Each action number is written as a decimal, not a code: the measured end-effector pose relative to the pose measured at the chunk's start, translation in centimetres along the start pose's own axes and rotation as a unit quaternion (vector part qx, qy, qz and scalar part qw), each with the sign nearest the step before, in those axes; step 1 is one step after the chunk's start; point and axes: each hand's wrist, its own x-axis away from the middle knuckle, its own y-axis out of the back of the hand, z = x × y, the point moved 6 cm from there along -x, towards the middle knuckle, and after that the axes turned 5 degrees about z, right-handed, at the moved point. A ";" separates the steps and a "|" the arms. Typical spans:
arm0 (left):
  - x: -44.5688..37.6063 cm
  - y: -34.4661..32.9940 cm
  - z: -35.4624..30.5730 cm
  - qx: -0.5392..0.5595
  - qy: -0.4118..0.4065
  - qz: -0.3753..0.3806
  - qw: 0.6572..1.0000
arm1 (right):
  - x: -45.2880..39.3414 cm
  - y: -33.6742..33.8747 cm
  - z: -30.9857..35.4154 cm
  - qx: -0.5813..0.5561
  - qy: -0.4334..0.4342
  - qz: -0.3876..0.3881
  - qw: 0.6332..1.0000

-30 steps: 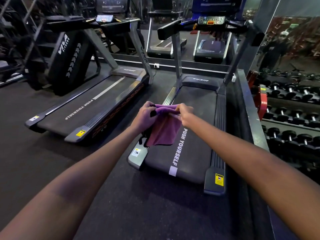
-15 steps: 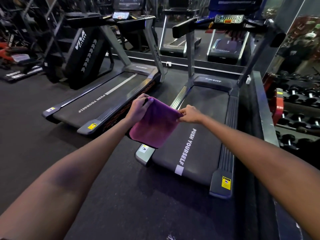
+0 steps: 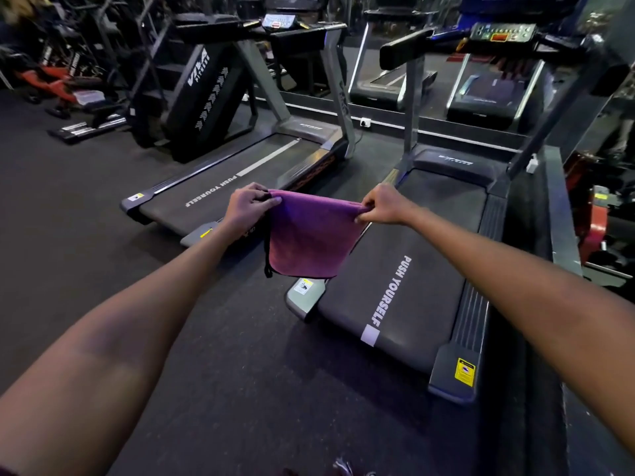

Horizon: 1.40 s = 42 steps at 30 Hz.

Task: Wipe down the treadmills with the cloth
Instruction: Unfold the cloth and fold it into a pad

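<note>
A purple cloth point(image 3: 305, 237) hangs spread between my two hands, in the air above the gap between two treadmills. My left hand point(image 3: 248, 205) pinches its top left corner and my right hand point(image 3: 381, 205) pinches its top right corner. The near treadmill point(image 3: 405, 269) lies below and to the right, its black belt printed "PUSH YOURSELF". A second treadmill point(image 3: 240, 176) of the same kind stands to the left, further back. The cloth touches neither machine.
Dark rubber floor point(image 3: 240, 372) lies in front of both treadmills. A mirror wall point(image 3: 429, 80) runs behind their consoles. A black angled machine point(image 3: 206, 94) stands at the back left, red equipment point(image 3: 58, 80) beyond it. A low ledge point(image 3: 560, 214) and red gear point(image 3: 598, 228) border the right.
My hands have moved apart and opened the bunched cloth into a flat hanging sheet. The view has shifted, so both treadmills now sit further right and lower.
</note>
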 end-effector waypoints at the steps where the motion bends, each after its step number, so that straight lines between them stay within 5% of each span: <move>1: 0.1 0.4 0.3 0.007 0.007 0.006 1.000 | -0.1 0.1 0.6 0.009 0.014 0.009 1.000; 16: 2.5 4.4 3.8 0.105 0.114 -0.064 0.986 | -2.5 0.5 5.5 -0.003 0.084 -0.042 0.996; 21: 2.7 5.6 3.4 0.038 0.092 -0.125 0.987 | -3.1 0.1 7.5 0.011 0.148 -0.035 0.988; 33: 4.0 6.1 3.7 0.067 0.049 -0.131 0.988 | -4.7 -0.6 6.2 -0.162 0.075 -0.053 0.982; 37: 4.6 6.3 4.3 0.090 0.085 -0.127 0.984 | -4.3 -1.5 6.1 -0.377 0.049 -0.023 0.925; 40: 4.2 7.0 4.1 0.142 0.108 -0.129 0.976 | -4.6 -0.2 7.0 -0.427 0.045 -0.017 0.903; 42: 3.5 8.0 2.9 0.182 0.098 -0.158 0.966 | -4.9 1.3 7.4 -0.530 0.030 -0.058 0.845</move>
